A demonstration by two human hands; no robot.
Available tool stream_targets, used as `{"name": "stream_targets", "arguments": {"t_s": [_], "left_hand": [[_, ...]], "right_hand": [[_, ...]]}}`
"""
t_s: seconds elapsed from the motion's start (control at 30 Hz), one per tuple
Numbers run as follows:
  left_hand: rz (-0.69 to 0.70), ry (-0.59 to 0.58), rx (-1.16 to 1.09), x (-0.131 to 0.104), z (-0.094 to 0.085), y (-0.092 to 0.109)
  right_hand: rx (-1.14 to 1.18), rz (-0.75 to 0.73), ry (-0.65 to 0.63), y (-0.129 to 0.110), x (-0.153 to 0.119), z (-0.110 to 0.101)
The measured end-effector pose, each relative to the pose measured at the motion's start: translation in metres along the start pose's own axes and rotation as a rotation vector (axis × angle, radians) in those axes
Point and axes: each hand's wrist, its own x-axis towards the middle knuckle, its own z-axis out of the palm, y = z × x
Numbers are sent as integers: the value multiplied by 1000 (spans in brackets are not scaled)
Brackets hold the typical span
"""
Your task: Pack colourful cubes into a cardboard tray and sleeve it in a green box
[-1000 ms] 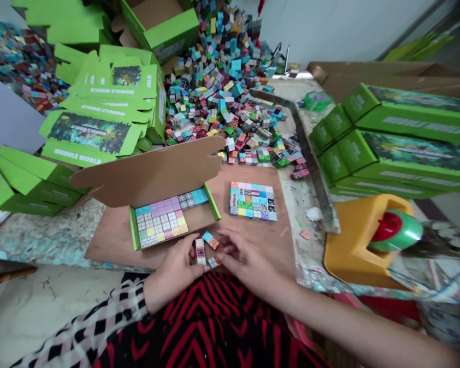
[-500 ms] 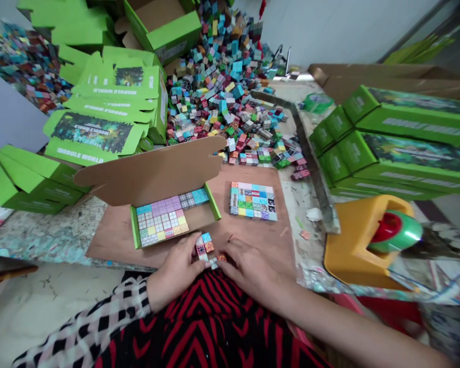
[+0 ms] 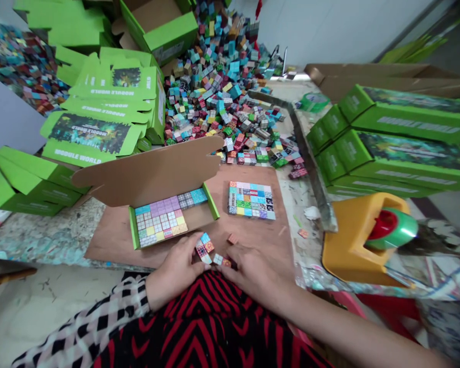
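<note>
Near the table's front edge, my left hand (image 3: 178, 268) has its thumb and fingers closed on a small group of patterned cubes (image 3: 204, 248). My right hand (image 3: 247, 263) pinches a short row of cubes (image 3: 222, 260), a white one and an orange-red one, just right of that group. A single reddish cube (image 3: 232, 238) lies by my right fingers. Behind my left hand is an open green box (image 3: 135, 230) partly filled with cubes, its brown lid raised and a gap at its right end. A flat block of joined cubes (image 3: 251, 200) lies to the right.
A large heap of cubes (image 3: 222, 92) covers the back of the table. Flattened green boxes (image 3: 95, 128) lie at the left, and packed green boxes (image 3: 414, 148) are stacked at the right. A metal strip (image 3: 308, 153) and a yellow tape dispenser (image 3: 348, 245) stand nearer.
My right hand has moved slightly, and the white and orange-red cubes now show as a row between the hands. The single reddish cube has come into sight by my right fingers.
</note>
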Motion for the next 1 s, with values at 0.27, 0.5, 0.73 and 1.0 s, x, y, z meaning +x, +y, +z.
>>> {"name": "stream_targets", "arguments": {"t_s": [0.27,0.5,0.73,1.0], "left_hand": [[-8,-27,60,-2,-5,6],[-10,-76,162,-4,-6,6],[-6,-76,237,-8,-6,9],[-15,-92,416,-4,-14,34]], "right_hand": [[113,139,8,-1,1,4],[272,164,2,0,3,11],[376,60,19,3,-1,18],[178,-34,76,7,0,21]]}}
